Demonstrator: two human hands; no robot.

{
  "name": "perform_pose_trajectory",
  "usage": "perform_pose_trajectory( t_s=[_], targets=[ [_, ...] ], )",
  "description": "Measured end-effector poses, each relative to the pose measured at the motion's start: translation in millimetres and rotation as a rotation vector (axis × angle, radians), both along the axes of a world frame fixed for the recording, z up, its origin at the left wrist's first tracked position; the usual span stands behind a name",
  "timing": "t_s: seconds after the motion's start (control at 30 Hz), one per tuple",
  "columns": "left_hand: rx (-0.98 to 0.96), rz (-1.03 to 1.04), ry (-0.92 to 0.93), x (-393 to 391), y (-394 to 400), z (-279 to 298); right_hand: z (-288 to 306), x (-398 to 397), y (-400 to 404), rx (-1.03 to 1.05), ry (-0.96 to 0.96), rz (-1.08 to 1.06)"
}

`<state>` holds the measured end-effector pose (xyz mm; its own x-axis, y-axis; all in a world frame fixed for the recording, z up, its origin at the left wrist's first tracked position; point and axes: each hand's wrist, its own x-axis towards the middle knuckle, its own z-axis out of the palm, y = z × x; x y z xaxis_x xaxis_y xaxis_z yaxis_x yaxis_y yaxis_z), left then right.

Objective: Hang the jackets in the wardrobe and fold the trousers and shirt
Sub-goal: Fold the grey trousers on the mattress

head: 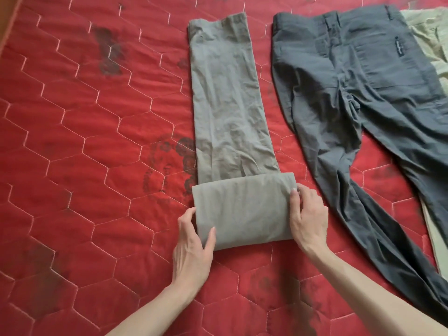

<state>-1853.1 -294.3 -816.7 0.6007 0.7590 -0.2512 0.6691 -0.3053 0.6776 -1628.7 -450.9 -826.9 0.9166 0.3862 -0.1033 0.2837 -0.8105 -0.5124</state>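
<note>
Grey-green trousers [228, 93] lie lengthwise on the red quilt, legs together, with the near end turned over into a thick fold [244, 212]. My left hand [194, 248] grips the fold's left near corner, thumb on top. On the fold's right edge my right hand [308, 217] holds the cloth, fingers pointing up along its side. To the right, dark grey trousers [351, 98] lie spread flat, waistband at the far end, one leg running toward the lower right.
The red quilted bedcover [84, 141] fills the view, with dark printed patches. A pale beige garment [429, 37] lies under the dark trousers at the far right. A wooden edge [7, 18] shows at the top left corner.
</note>
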Motion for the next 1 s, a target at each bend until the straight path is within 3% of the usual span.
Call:
perform_pose_trajectory(
  t_s=[0.07,0.1,0.2,0.27,0.4,0.7,1.0],
  targets=[
    [0.262,-0.094,0.002,6.4,-5.5,-2.4,3.9,4.4,1.9,0.125,-0.104,-0.061],
    [0.347,-0.174,0.009,12.0,-7.2,-3.0,5.6,5.0,4.0,0.167,-0.145,0.007],
    [0.459,-0.415,0.07,33.0,-12.3,-8.7,2.8,-0.8,12.2,0.139,-0.212,0.462],
    [0.491,-0.483,0.133,45.4,-10.5,-17.4,-6.7,-4.4,15.3,0.05,-0.224,0.628],
    [0.517,-0.476,0.209,50.9,0.8,-38.5,-25.5,1.5,11.1,-0.01,-0.194,0.629],
    [0.52,-0.498,0.167,47.0,5.3,-61.0,-47.1,6.7,9.6,0.048,-0.151,0.637],
    [0.52,-0.872,0.192,32.7,29.1,-42.6,-39.8,10.7,9.8,-0.054,-0.193,0.69]
  ],
)
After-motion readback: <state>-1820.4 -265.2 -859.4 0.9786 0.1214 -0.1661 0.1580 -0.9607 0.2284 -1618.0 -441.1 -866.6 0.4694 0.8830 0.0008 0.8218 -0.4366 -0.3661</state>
